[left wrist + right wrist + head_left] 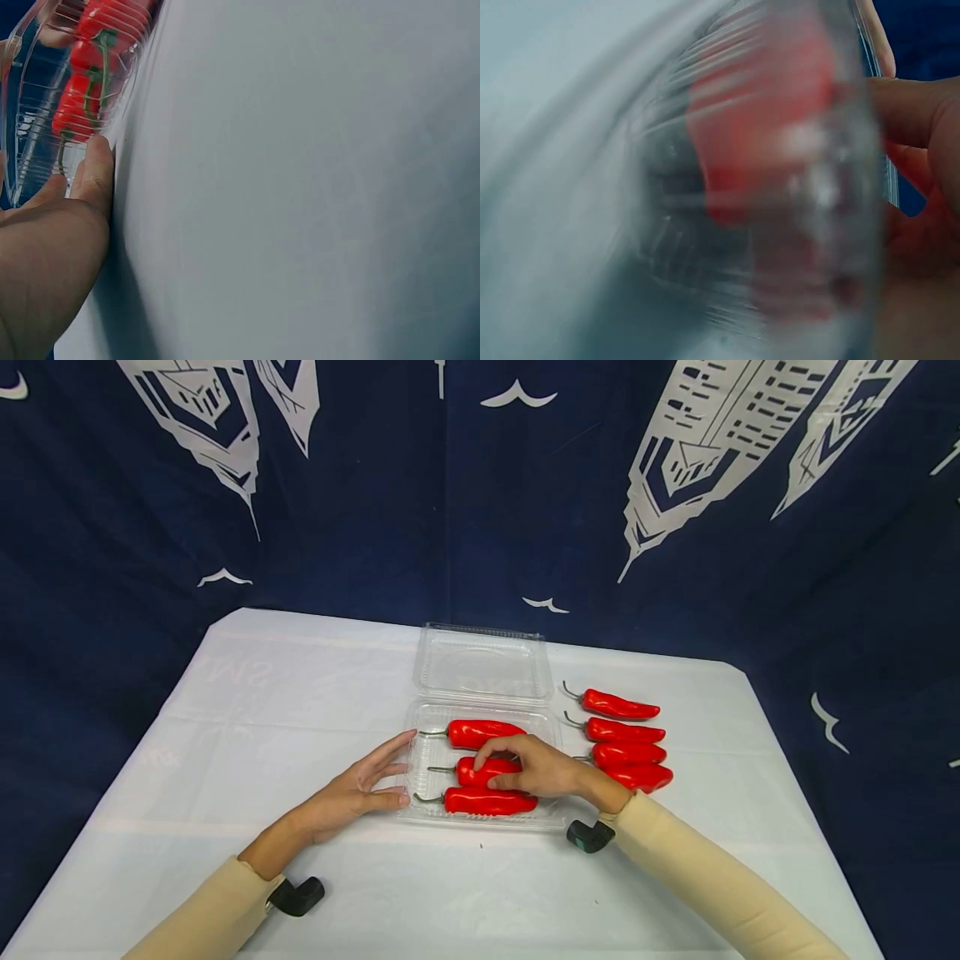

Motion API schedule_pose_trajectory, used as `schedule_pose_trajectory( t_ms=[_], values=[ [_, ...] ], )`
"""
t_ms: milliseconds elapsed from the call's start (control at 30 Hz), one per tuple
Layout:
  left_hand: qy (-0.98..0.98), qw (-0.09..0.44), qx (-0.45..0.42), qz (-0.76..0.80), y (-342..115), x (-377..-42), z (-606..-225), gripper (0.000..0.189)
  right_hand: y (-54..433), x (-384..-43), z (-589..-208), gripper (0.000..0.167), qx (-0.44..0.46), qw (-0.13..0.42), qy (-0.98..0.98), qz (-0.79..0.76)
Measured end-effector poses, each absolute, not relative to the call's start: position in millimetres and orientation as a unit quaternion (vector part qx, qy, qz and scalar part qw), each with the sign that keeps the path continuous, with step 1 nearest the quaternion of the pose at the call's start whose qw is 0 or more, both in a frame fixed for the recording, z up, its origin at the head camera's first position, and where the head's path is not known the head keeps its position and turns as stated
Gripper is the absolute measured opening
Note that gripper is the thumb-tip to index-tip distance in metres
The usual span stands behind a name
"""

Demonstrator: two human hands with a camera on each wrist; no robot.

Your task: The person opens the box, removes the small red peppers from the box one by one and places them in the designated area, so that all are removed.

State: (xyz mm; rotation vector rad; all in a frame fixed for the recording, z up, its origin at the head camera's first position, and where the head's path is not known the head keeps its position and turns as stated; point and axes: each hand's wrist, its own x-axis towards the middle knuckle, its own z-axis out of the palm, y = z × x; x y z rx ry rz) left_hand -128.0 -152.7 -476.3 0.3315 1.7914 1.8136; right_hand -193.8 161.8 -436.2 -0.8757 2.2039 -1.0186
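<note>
A clear plastic clamshell box (542,720) lies unfolded on the table, its lid (483,668) laid back behind the base. Inside are a rear red chili pepper (480,733), a middle red chili pepper (465,771) and a front red chili pepper (491,802), stems to the left. My right hand (547,767) reaches in from the right and grips the middle pepper between thumb and curled fingers, covering its tip. With fingers extended, my left hand (348,795) rests against the box's left wall. In the left wrist view, green stems (105,71) show through the ribbed wall.
Right of the box lie several more red chili peppers (626,731) in a column; my right forearm (705,860) passes close in front of the nearest. A white cloth covers the table (375,893), and a dark blue printed curtain (450,510) hangs behind its far edge.
</note>
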Motion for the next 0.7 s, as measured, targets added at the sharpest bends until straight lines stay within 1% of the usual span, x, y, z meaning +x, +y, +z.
schedule_pose_trajectory(
  t_ms=[100, 233, 533, 700],
  values=[
    [0.668, 0.283, 0.125, 0.677, -152.9, -128.0, -476.0, 0.093, 161.3, -194.6, -434.6, 0.025, -0.332, 0.294, 0.816, -0.371],
    [0.668, 0.283, 0.126, 0.677, -153.3, -128.1, -476.0, 0.093, 160.8, -194.6, -433.8, 0.024, -0.347, 0.302, 0.814, -0.356],
    [0.668, 0.282, 0.127, 0.676, -153.6, -128.4, -475.5, 0.093, 161.7, -192.9, -432.9, 0.027, -0.337, 0.288, 0.809, -0.387],
    [0.668, 0.282, 0.126, 0.677, -153.2, -127.8, -476.2, 0.093, 163.0, -191.3, -427.8, 0.025, -0.326, 0.281, 0.811, -0.395]
  ],
)
